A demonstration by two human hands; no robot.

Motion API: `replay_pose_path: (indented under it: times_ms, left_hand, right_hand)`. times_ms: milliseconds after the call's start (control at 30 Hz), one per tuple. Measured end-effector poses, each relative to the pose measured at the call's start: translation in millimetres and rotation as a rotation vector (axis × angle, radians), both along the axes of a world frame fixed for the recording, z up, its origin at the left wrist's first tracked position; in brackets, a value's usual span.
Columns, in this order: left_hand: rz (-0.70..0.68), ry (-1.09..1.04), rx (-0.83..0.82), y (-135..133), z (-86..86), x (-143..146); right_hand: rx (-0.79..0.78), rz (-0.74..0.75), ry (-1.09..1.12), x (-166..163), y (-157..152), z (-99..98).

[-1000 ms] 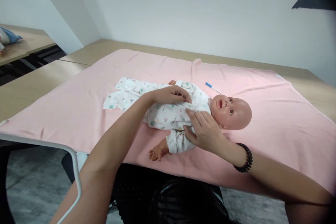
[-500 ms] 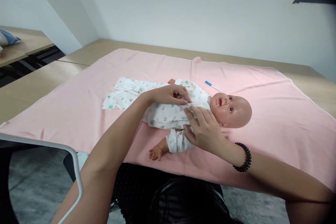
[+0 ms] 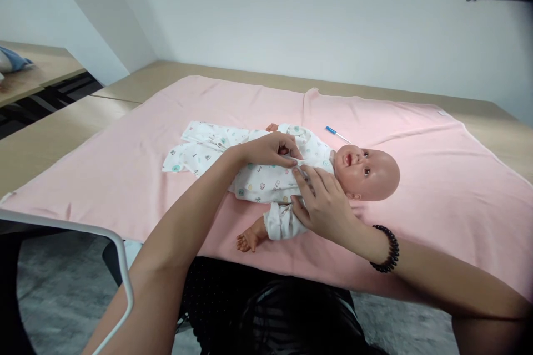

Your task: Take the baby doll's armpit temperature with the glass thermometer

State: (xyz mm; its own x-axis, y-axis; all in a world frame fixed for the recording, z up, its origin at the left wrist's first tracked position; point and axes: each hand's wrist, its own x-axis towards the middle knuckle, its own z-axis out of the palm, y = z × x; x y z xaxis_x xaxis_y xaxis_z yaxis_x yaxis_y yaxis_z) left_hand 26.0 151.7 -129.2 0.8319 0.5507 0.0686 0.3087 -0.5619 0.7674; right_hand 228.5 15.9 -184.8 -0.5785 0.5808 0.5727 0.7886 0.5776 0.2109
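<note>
A baby doll (image 3: 368,173) lies on its back on a pink blanket (image 3: 441,194), head to the right. It wears a white printed shirt (image 3: 262,184) and matching pants (image 3: 195,150). My left hand (image 3: 272,148) is over the middle of the shirt, thumb and index finger closed on the cloth at its front. Lying on the chest beside it, my right hand (image 3: 325,199) has its fingers apart, their tips touching the shirt near the left fingertips. The doll's near arm (image 3: 252,236) sticks out of a cuffed sleeve below my right hand.
A blue-capped pen (image 3: 333,131) lies on the blanket behind the doll's shoulder. The blanket covers most of a wooden table (image 3: 125,86) against a white wall. A pale bent tube (image 3: 125,272) crosses the lower left. Another table (image 3: 45,64) stands at far left.
Both hands stay nearly in place on the shirt front. My left fingertips have shifted very slightly; the doll has not visibly moved.
</note>
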Motion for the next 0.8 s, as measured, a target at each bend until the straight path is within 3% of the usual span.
replay_pose_path:
  times_ms: [800]
  left_hand:
    - [-0.058,-0.022,-0.035,5.5,-7.7,2.1]
  right_hand:
    - [-0.036,-0.043,-0.023,-3.1,-2.1,1.9]
